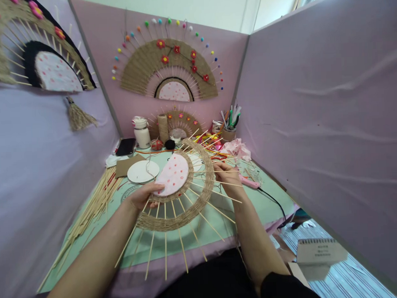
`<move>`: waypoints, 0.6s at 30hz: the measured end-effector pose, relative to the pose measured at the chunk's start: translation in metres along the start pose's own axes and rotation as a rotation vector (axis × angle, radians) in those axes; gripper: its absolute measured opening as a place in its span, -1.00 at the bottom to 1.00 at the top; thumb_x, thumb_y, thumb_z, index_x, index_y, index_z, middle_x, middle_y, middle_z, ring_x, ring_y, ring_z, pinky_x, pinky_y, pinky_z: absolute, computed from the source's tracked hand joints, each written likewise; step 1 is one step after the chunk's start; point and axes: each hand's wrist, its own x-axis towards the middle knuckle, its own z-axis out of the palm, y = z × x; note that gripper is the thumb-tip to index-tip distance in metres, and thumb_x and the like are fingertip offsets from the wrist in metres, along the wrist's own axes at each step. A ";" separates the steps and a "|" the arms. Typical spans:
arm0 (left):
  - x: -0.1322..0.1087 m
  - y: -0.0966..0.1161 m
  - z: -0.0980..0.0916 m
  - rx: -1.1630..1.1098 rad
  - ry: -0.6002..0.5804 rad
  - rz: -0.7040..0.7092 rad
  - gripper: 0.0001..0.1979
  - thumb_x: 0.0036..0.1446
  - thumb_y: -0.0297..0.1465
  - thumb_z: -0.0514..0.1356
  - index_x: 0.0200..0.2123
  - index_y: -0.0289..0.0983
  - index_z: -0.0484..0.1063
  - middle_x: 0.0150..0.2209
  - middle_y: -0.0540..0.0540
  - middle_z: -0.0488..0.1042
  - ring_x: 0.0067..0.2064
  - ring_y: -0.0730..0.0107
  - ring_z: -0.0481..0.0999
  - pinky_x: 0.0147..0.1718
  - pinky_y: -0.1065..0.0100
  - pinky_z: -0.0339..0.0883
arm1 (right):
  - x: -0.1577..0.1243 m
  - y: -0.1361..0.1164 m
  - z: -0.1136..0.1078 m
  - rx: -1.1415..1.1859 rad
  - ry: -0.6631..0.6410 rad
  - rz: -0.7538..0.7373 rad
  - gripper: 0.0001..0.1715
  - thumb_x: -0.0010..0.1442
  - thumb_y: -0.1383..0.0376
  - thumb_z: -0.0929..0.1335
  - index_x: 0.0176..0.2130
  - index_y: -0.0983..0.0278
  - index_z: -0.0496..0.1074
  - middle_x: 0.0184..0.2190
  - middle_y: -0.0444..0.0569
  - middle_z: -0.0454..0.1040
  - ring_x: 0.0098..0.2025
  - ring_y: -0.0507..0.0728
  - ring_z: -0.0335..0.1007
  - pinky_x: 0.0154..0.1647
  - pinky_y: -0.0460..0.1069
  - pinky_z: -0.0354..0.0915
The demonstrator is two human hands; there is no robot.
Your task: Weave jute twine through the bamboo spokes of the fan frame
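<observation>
A half-round fan frame of thin bamboo sticks fans out in front of me, tilted, with a woven twine band [208, 183] across the sticks. At its core sits a half disc of white cloth with pink spots [176, 173], edged by a narrower twine band. My left hand [144, 195] is closed on this core, thumb over the cloth and fingers underneath. At the outer band's right side, my right hand [227, 176] has its fingers pinched together among the sticks; what lies between them is hidden. A thin strand hangs down near the right forearm.
Loose bamboo sticks [89, 205] lie at the left by a white oval card [143, 171] and a phone [126, 147]. Behind stand a white bottle [141, 133], a twine spool [163, 129] and a tool cup [229, 134]. A pink glue gun [250, 182] with a black cord lies right.
</observation>
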 end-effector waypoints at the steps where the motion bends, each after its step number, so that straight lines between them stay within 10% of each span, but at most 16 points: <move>1: 0.000 0.001 0.001 0.010 0.002 -0.005 -0.77 0.05 -0.35 0.20 -0.45 -0.43 0.52 -0.66 -0.15 0.45 -0.73 0.51 0.26 -0.81 0.52 0.03 | 0.000 0.000 -0.002 0.004 0.036 -0.010 -0.69 -0.11 0.08 0.47 -0.44 0.27 0.48 -0.70 -0.26 0.11 -0.65 -0.08 -0.08 -0.63 -0.11 -0.15; 18: -0.005 0.009 0.010 0.052 0.166 0.039 -0.83 -0.11 -0.39 0.30 -0.44 -0.38 0.46 -0.64 -0.04 0.39 -0.70 0.59 0.16 -0.81 0.53 -0.01 | -0.008 -0.030 -0.040 -0.219 0.183 -0.275 -0.75 -0.06 0.15 0.45 -0.46 0.29 0.49 -0.61 -0.18 0.32 -0.57 -0.03 0.11 -0.54 -0.09 0.07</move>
